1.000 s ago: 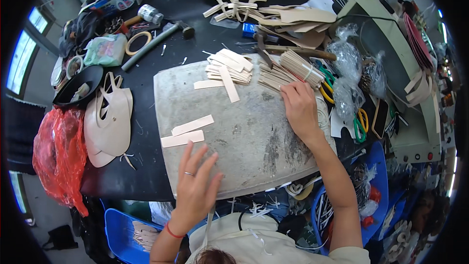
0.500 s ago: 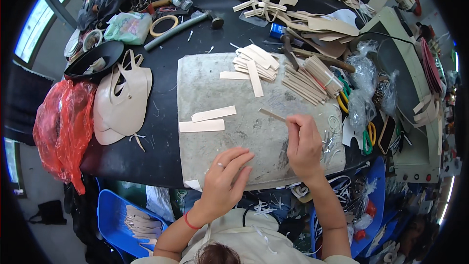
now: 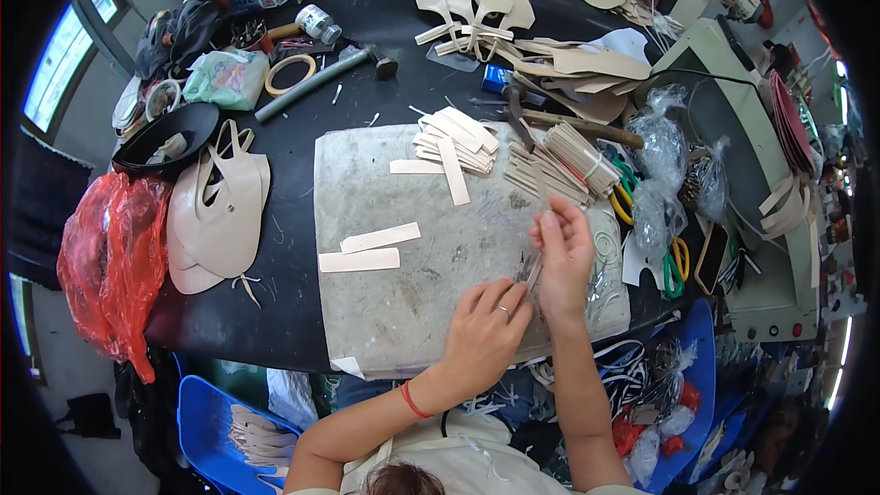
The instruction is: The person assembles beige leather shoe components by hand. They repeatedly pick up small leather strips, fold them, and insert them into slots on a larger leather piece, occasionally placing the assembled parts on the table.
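Observation:
My right hand [image 3: 564, 261] pinches a thin beige strip [image 3: 535, 268] upright over the near right part of the grey work mat [image 3: 385, 312]. My left hand [image 3: 486, 335] has come up beside it, its fingertips touching the lower end of the same strip. Two flat beige strips [image 3: 368, 249] lie side by side on the mat's left part. A loose pile of similar strips [image 3: 454, 148] sits at the mat's far edge, and a banded bundle of thin strips [image 3: 568, 160] lies just right of it.
Beige cut leather pieces [image 3: 215, 211] lie left of the mat, with a red plastic bag [image 3: 110, 266] beyond them. A black bowl [image 3: 160, 137], a tape ring [image 3: 289, 73] and a hammer [image 3: 321, 78] sit far left. Clear plastic bags [image 3: 674, 165] and a machine [image 3: 742, 137] crowd the right.
My right hand drew back from the strip piles to the near right of the mat with one thin strip. My left hand moved right across the mat to meet it.

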